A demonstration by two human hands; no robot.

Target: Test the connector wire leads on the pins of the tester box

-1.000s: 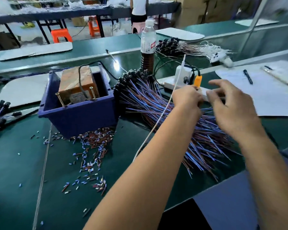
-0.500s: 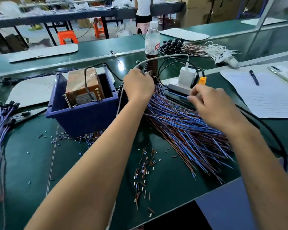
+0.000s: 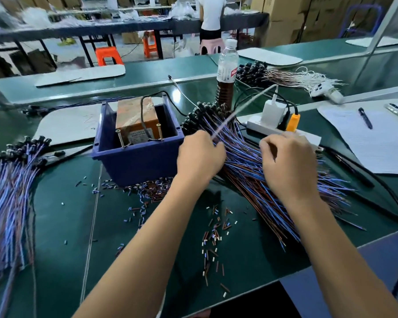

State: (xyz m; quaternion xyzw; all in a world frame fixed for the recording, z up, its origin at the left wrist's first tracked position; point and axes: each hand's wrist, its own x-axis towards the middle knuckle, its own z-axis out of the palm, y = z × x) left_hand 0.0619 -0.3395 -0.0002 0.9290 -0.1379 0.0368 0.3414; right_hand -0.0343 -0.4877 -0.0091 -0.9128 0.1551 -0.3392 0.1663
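1. A loose bundle of blue and brown leads (image 3: 9, 193) lies at the left edge of the green bench (image 3: 62, 226), black connectors at its far end.
2. The tester box (image 3: 136, 121) sits inside a blue bin (image 3: 136, 161); two upright pins (image 3: 119, 137) rise at its near edge.
3. Cut bits of insulation (image 3: 213, 235) are scattered on the bench in front of the bin.
4. The left hand (image 3: 199, 157), just right of the bin, has its fingers curled; a thin white cable (image 3: 244, 106) runs up from it, but whether it pinches that cable or leads I cannot tell.
5. The main pile of connector wire leads (image 3: 246, 161) fans out between and under both hands.
6. The right hand (image 3: 287, 166) rests on the pile, fingers curled into the leads.
7. Behind it lie a white power strip (image 3: 257, 125) and a sheet of paper (image 3: 377, 143).
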